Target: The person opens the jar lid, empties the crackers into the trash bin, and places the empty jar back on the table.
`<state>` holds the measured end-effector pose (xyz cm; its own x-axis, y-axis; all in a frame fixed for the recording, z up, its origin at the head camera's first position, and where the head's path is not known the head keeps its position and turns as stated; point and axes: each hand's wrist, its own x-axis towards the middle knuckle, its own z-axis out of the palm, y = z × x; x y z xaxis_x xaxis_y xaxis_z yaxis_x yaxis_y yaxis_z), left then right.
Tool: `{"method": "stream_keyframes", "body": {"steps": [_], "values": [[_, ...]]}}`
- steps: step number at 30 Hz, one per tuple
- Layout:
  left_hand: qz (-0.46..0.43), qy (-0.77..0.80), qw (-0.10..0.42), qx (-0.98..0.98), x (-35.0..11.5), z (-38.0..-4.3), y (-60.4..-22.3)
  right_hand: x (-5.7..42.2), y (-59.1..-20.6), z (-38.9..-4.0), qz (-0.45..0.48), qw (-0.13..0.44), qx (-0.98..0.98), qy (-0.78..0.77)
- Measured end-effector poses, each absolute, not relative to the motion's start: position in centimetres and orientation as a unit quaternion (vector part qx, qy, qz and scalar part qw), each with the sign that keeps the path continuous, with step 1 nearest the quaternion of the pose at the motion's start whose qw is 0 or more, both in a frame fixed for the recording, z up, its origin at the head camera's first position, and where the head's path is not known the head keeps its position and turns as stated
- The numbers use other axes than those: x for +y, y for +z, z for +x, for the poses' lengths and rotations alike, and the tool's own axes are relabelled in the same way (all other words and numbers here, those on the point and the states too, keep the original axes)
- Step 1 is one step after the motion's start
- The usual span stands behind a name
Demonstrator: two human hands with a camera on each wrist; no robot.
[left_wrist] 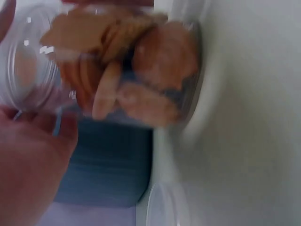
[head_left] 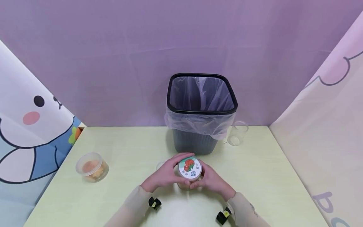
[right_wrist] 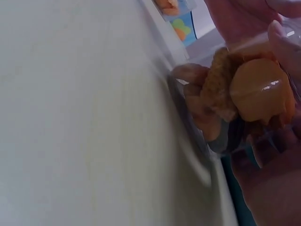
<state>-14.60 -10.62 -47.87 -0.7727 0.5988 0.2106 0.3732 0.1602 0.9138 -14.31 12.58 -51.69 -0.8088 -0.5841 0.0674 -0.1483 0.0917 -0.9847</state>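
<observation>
Holding a clear jar (left_wrist: 35,87) at lower centre of the head view, left hand (head_left: 167,171) on one side and right hand (head_left: 212,179) on the other. Fingers (head_left: 184,154) of both curled round it, clamped at or just under the tomato-printed lid (head_left: 190,168); thumbs nearly meeting on the near side. Brown pieces (left_wrist: 162,56) packed inside. Base close over the counter (head_left: 127,148); cannot tell whether it touches. Main risk, as I judge it: the grip sits high, so a loaded jar could swing or tip below the fingers if one hand eased off first. Smooth clear walls look apt to slip; uneven squeeze would be the likely cause. Whether the lid is fully seated cannot be told from these views; if loose, a twist or lift by the rim might part it from the jar and scatter the pieces. Bin (head_left: 195,143) stands just beyond the hands, upper centre, its liner (head_left: 193,124) bunched over the outside; a forward push could knock the bin or snag the liner. Clear dish (left_wrist: 164,205), lower middle of the left-wrist view, is hard to see and could be struck by a careless set-down. Cup (head_left: 238,134), right of the bin, and tub (head_left: 95,157), left of frame, lie well apart from the hands: small risk.
</observation>
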Motion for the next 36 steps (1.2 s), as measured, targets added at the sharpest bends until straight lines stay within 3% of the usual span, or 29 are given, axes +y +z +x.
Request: {"method": "stream_keyframes", "body": {"steps": [5, 12, 22, 36], "values": [[0.356, 0.566, 0.137, 0.731, -10.8, -15.7, -47.7, 12.9, -51.7, -14.8, -0.255, 0.200, 0.705, -0.631], [0.334, 0.583, 0.130, 0.729, -10.6, -15.3, -48.2, 12.9, -51.9, -14.8, -0.263, 0.196, 0.694, -0.641], [0.257, 0.597, 0.074, 0.756, -9.8, -13.3, -48.2, 12.5, -51.6, -14.4, -0.255, 0.182, 0.690, -0.652], [0.143, 0.611, -0.044, 0.777, -7.1, -10.1, -48.5, 12.4, -51.7, -14.2, -0.256, 0.159, 0.705, -0.642]]}}
